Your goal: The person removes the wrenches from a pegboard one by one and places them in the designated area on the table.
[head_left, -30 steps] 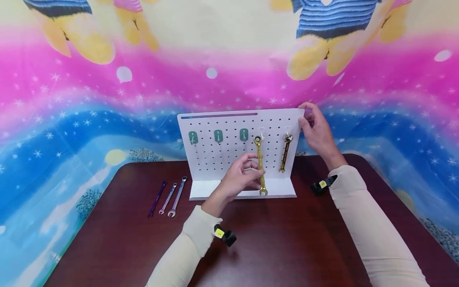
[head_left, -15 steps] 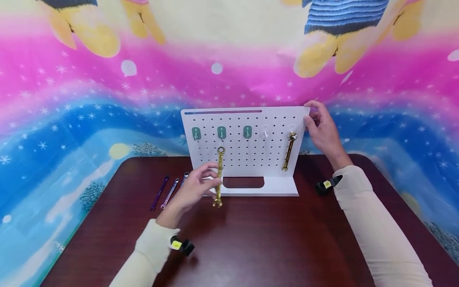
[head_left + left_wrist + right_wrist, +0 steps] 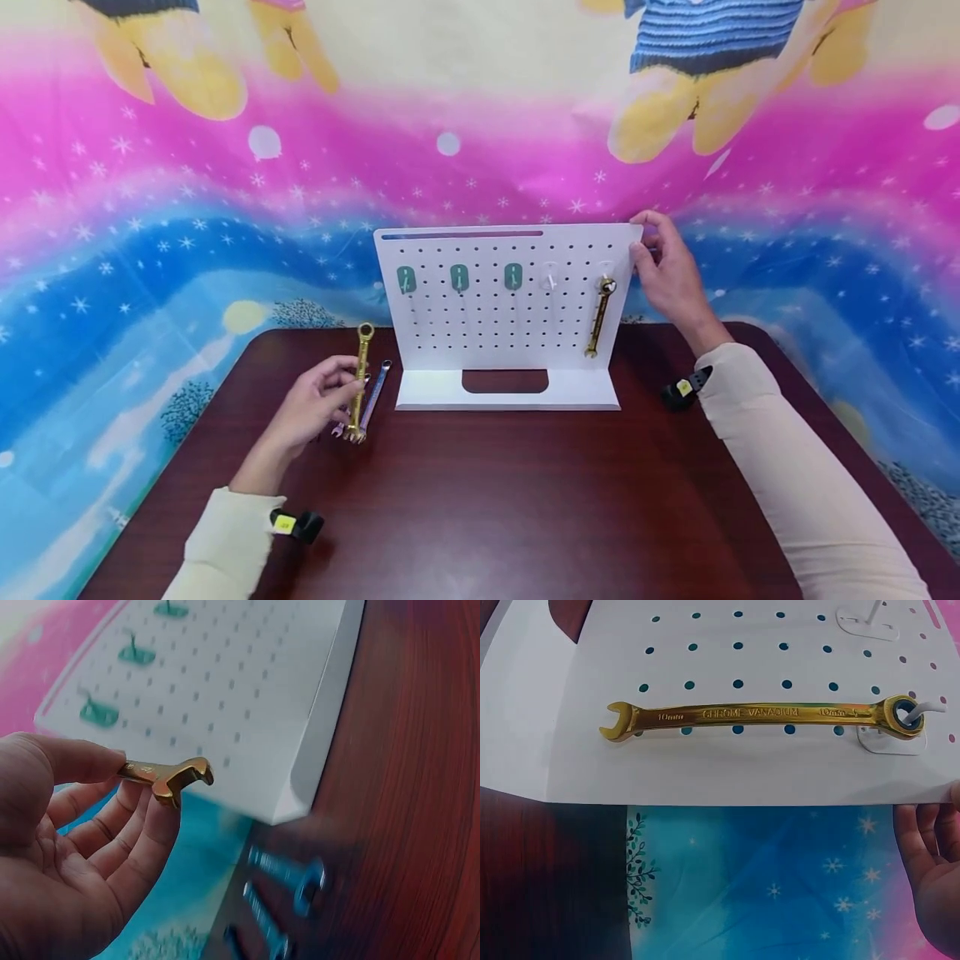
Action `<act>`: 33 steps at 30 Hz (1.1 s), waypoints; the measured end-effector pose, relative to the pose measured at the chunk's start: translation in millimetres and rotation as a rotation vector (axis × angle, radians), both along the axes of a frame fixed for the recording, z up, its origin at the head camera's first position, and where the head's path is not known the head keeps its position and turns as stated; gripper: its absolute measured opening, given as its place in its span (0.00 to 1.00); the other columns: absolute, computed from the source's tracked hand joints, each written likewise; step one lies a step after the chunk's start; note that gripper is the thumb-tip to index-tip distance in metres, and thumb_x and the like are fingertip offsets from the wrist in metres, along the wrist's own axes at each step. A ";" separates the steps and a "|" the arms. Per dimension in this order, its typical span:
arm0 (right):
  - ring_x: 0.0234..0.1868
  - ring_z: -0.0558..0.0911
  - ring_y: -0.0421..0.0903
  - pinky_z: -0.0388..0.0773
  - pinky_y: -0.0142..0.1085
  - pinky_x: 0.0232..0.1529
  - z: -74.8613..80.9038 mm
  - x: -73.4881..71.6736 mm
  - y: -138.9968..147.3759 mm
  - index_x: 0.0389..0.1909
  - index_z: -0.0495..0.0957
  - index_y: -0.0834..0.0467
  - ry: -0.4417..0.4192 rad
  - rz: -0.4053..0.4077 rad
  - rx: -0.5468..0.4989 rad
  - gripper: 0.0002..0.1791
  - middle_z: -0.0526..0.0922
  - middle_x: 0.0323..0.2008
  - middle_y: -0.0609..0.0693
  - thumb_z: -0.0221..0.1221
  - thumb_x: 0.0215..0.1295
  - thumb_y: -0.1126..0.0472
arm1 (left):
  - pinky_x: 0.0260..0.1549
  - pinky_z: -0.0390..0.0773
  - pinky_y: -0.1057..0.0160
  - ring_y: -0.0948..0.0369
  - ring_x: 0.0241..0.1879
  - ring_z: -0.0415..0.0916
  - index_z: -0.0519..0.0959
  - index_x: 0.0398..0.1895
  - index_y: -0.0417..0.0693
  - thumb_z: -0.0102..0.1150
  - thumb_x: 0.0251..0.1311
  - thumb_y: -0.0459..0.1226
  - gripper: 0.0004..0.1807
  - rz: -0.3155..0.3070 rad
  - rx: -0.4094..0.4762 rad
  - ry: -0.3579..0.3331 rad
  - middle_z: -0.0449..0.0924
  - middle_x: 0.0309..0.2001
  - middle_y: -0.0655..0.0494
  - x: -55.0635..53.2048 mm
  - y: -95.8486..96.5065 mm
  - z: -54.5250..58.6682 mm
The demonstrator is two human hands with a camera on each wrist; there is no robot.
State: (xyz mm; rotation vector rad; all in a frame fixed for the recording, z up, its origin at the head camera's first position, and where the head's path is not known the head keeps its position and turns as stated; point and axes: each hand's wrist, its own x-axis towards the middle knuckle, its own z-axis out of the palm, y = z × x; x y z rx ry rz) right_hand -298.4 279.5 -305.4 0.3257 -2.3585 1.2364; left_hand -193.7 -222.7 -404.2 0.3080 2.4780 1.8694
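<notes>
My left hand [image 3: 317, 402] pinches a gold combination wrench [image 3: 361, 375] between thumb and fingers, ring end up, over the left part of the table. In the left wrist view the wrench's open jaw end [image 3: 178, 778] sticks out past the fingertips. Behind and below it lie a silver wrench [image 3: 289, 874] and others partly hidden by the hand. My right hand [image 3: 670, 275] grips the upper right corner of the white pegboard [image 3: 487, 325]. A second gold wrench [image 3: 750, 715], marked 10mm, hangs by its ring on the board's rightmost hook [image 3: 922, 711].
Three green hooks [image 3: 459, 278] and a clear hook [image 3: 551, 277] on the pegboard carry nothing. The board stands on a dark reddish table [image 3: 510, 492], in front of a colourful printed cloth [image 3: 480, 158].
My left hand has carried the gold wrench away from the clear hook, leftward across the board to the wrenches on the table. The right hand keeps its hold on the board.
</notes>
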 end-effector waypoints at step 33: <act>0.46 0.78 0.55 0.78 0.40 0.46 -2.7 0.5 2.9 0.72 0.63 0.44 -0.017 0.003 -0.012 0.22 0.76 0.49 0.58 0.50 0.82 0.57 | 0.23 0.83 0.54 0.53 0.26 0.73 0.71 0.53 0.31 0.54 0.75 0.34 0.13 0.068 -0.501 -0.192 0.77 0.36 0.45 -27.9 -92.1 -33.4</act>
